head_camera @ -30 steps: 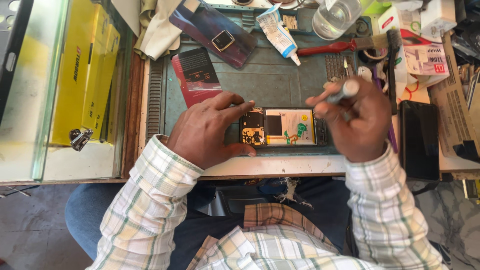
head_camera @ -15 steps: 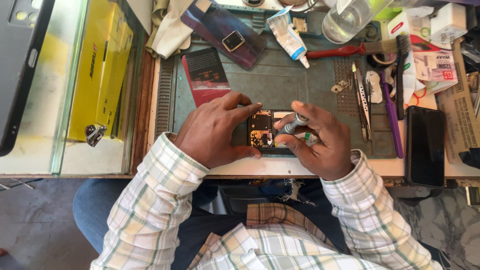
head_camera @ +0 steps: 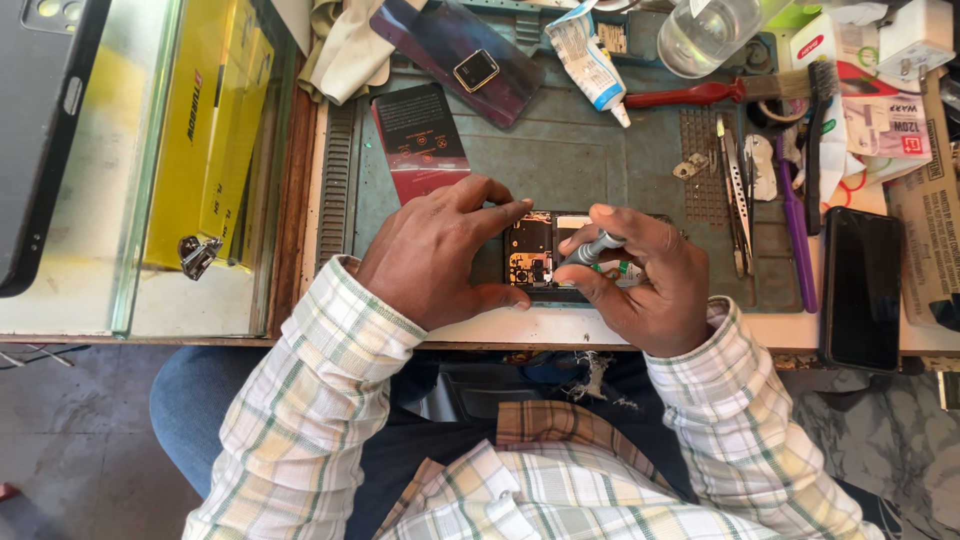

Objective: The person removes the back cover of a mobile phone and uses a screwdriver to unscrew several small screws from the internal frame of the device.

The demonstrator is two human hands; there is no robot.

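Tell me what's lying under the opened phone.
The opened phone lies on a green work mat. Left hand and right hand, holding a screwdriver, cover its edges, hiding anything beneath there.
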